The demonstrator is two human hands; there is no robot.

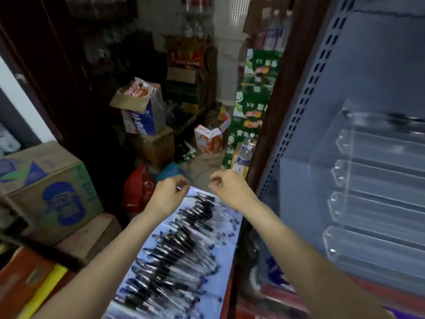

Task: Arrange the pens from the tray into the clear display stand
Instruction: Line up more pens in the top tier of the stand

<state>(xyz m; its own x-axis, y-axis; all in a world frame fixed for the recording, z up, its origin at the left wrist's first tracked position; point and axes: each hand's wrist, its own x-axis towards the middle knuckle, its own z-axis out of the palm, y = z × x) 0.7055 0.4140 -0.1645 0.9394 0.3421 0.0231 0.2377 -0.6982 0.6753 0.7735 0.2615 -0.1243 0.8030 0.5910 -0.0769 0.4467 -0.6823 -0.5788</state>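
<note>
A white tray (226, 256) runs lengthwise away from me, and several clear pens with black grips (184, 240) lie across it in a row. My left hand (171, 193) hovers over the tray's far left corner with curled fingers, pinching what looks like the end of a thin pen (179, 187). My right hand (226, 188) hovers over the far right corner, fingers curled inward; blur hides whether it holds anything. The clear display stand (368, 199) hangs on the shelf panel to my right, and its stepped troughs look empty.
A grey perforated shelf upright (308, 93) stands beside the stand. To the left sit stacked cardboard boxes (48, 187). Beyond the tray, a red bag (135, 187), more cartons and green drink cases (250, 104) crowd the floor.
</note>
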